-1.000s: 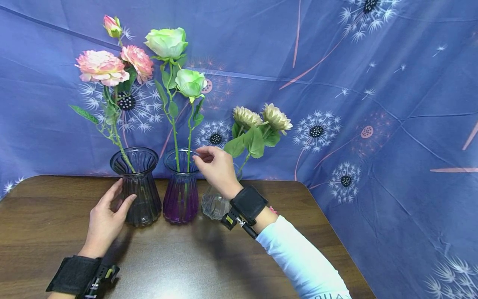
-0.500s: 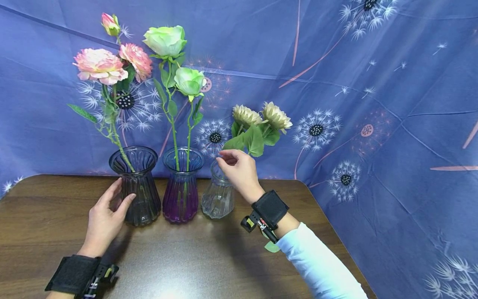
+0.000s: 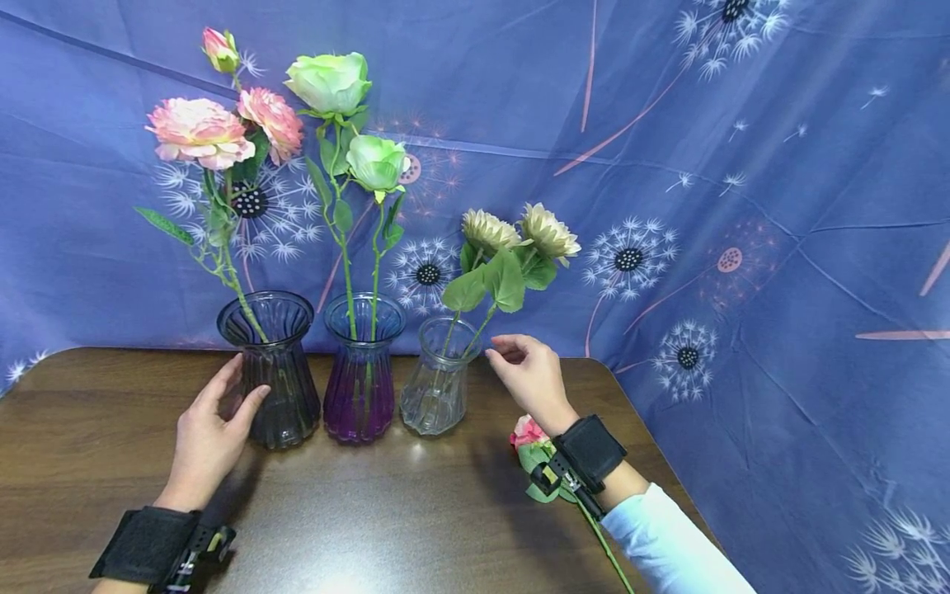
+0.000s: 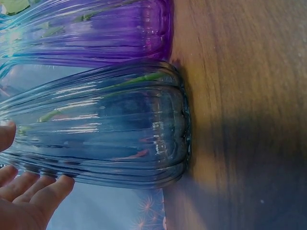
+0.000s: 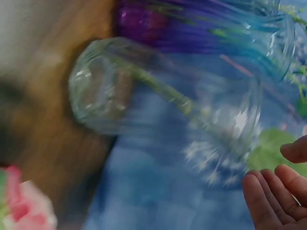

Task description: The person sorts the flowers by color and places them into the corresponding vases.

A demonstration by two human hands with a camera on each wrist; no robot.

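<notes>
In the head view my left hand (image 3: 211, 441) rests against the smoky grey glass vase (image 3: 285, 396), fingers along its left side and thumb at the front. That vase bears a stem of pink peonies (image 3: 202, 134). Beside it stands a purple-blue vase (image 3: 359, 392) with green roses (image 3: 329, 85). A clear glass vase (image 3: 434, 396) follows to the right, cream flowers (image 3: 547, 233) leaning right in it. My right hand (image 3: 530, 375) hovers just right of its rim, loosely bent and holding nothing. In the right wrist view the fingers (image 5: 261, 199) are apart from the clear vase.
A pink flower (image 3: 529, 433) with a long green stem lies on the brown wooden table (image 3: 386, 511), partly hidden under my right wrist. A blue dandelion-print cloth (image 3: 742, 148) hangs behind the table and along its right side.
My right hand has moved right and down, from the purple-blue vase's rim past the clear vase, uncovering it and the lying pink flower. My left hand stays at the grey vase.
</notes>
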